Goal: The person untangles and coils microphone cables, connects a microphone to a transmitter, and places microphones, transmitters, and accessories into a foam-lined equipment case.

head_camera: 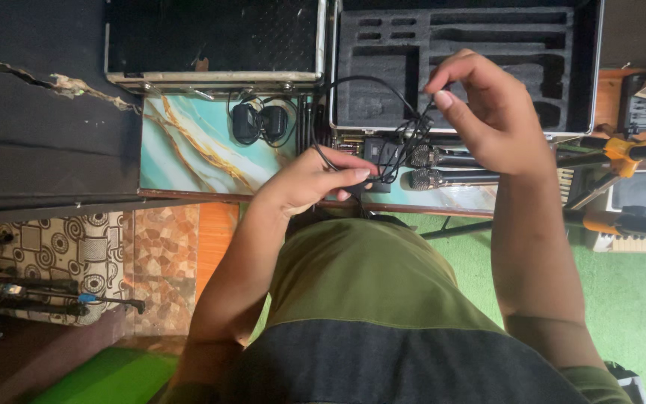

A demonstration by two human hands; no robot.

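From the head view, both hands work one thin black cable point(353, 97), stretched between them above the bench point(188, 150). The right hand point(480, 112) is raised, with thumb and forefinger pinched narrowly on the cable where it bunches into a tangle of small loops. The left hand point(315, 179) sits lower, near the bench edge, fingers closed on the other run of the same cable, so the span arcs between the two grips and stays off the surface. That spread looks like a way to keep the loops apart (a judgement, not something plainly shown).

Under the hands lie two handheld microphones point(443, 168) side by side, heads pointing left, beside a small black box point(381, 152). Left of them rest two small black adapters point(259, 123) with their own coiled lead.

Two metal-edged cases stand open at the back of the bench: the left case point(211, 45) with a dark, flat lining, and the right case point(465, 67) with grey foam cut into several slots, all vacant. Orange-jointed stands point(622, 150) lie at the right.
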